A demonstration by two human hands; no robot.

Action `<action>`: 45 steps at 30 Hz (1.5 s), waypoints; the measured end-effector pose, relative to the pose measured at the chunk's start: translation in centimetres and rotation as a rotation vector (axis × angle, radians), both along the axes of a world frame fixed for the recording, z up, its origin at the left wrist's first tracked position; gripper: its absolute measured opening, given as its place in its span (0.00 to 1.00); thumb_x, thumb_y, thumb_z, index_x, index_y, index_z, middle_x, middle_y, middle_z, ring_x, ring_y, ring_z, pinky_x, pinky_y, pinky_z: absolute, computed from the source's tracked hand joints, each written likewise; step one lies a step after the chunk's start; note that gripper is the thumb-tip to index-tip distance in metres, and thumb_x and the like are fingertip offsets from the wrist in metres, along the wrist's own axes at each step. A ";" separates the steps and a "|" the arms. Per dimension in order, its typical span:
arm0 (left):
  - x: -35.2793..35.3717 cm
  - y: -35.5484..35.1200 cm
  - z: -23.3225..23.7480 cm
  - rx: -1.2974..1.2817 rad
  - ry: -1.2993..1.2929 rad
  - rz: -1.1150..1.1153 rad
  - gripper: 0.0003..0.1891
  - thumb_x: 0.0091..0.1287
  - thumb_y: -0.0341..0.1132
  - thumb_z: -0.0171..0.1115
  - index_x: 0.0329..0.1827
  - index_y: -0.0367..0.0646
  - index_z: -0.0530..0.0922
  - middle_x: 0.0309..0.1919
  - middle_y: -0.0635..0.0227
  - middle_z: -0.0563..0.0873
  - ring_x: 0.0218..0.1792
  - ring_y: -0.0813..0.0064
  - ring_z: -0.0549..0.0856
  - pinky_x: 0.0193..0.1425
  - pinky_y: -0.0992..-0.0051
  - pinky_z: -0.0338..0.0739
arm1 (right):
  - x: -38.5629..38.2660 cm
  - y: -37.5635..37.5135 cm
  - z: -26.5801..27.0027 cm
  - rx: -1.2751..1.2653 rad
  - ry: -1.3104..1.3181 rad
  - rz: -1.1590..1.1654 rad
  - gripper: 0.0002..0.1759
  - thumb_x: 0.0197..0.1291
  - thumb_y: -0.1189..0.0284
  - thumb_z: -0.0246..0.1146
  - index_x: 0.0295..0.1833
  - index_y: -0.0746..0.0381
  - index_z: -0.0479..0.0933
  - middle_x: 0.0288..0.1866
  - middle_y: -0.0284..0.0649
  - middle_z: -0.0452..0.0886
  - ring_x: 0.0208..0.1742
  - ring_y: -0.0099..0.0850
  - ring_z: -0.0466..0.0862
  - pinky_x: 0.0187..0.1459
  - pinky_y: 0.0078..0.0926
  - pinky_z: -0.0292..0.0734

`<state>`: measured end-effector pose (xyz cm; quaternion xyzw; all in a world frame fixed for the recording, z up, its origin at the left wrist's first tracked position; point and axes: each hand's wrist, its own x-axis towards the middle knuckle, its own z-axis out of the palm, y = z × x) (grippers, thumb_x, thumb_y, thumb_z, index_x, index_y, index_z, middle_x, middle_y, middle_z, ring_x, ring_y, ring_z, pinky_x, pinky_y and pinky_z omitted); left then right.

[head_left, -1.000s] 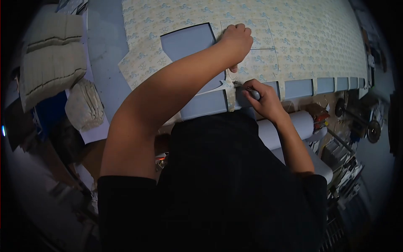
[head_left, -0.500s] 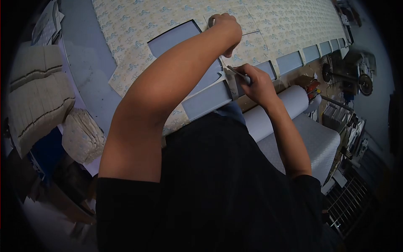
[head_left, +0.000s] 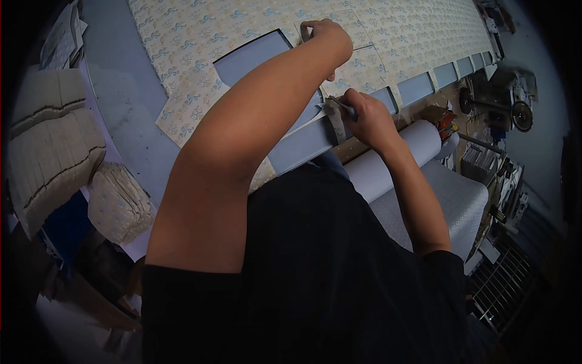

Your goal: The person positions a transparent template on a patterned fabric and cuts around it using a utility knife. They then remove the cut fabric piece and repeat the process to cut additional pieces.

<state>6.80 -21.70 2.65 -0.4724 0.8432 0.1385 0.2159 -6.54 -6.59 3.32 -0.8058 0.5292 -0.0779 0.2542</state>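
Upper centre, I see patterned sheet (head_left: 418, 36) under the left hand (head_left: 330, 40), grip unclear; the right hand (head_left: 370, 121) holds a tool (head_left: 348, 110).

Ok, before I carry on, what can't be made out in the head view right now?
All in the head view:
Slim tool: partly covered by the right hand; its tip is too small to tell.
Left hand: what lies under its palm is hidden by the hand itself.
Cut-out: partly hidden behind the left forearm.
Patterned sheet: its far end is cut off by the picture's top edge.
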 end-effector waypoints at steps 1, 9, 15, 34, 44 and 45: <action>-0.1 -0.2 0.0 0.019 -0.006 0.015 0.32 0.45 0.51 0.90 0.56 0.53 0.91 0.59 0.68 0.86 0.63 0.61 0.84 0.51 0.52 0.85 | 0.0 0.0 -0.2 -0.003 -0.015 -0.005 0.11 0.62 0.72 0.69 0.47 0.62 0.77 0.37 0.49 0.85 0.41 0.51 0.86 0.41 0.46 0.80; -0.6 -1.1 -1.1 0.072 -0.038 -0.038 0.33 0.44 0.52 0.90 0.56 0.54 0.91 0.58 0.68 0.88 0.62 0.59 0.85 0.52 0.48 0.84 | 1.3 0.2 -0.4 0.013 -0.028 -0.120 0.10 0.64 0.75 0.69 0.47 0.64 0.76 0.40 0.51 0.88 0.41 0.54 0.88 0.42 0.44 0.82; 0.6 -0.2 -0.5 0.073 -0.035 -0.081 0.26 0.53 0.50 0.86 0.53 0.51 0.91 0.55 0.65 0.89 0.55 0.61 0.87 0.50 0.53 0.84 | 1.9 0.6 -0.7 -0.007 0.012 -0.178 0.10 0.65 0.74 0.68 0.45 0.65 0.75 0.41 0.54 0.87 0.43 0.56 0.87 0.42 0.46 0.81; 1.0 0.8 -3.0 0.158 0.117 -0.050 0.23 0.56 0.49 0.84 0.52 0.49 0.91 0.55 0.64 0.89 0.54 0.62 0.87 0.49 0.55 0.84 | 2.9 0.6 -1.2 -0.023 -0.002 -0.262 0.11 0.64 0.74 0.69 0.46 0.65 0.75 0.40 0.56 0.87 0.42 0.58 0.87 0.41 0.48 0.81; 1.6 0.2 -4.7 0.199 0.191 -0.020 0.22 0.58 0.48 0.83 0.52 0.49 0.91 0.55 0.64 0.89 0.53 0.62 0.87 0.49 0.56 0.84 | 3.9 0.9 -1.6 -0.070 -0.006 -0.328 0.11 0.64 0.73 0.69 0.46 0.65 0.75 0.38 0.56 0.86 0.41 0.58 0.87 0.41 0.48 0.81; 1.7 0.1 -4.9 0.203 0.198 -0.015 0.22 0.58 0.48 0.83 0.52 0.49 0.91 0.54 0.64 0.89 0.53 0.62 0.87 0.49 0.56 0.84 | 3.9 0.9 -1.7 -0.069 -0.007 -0.330 0.11 0.64 0.73 0.69 0.46 0.65 0.75 0.38 0.56 0.86 0.41 0.58 0.87 0.41 0.48 0.81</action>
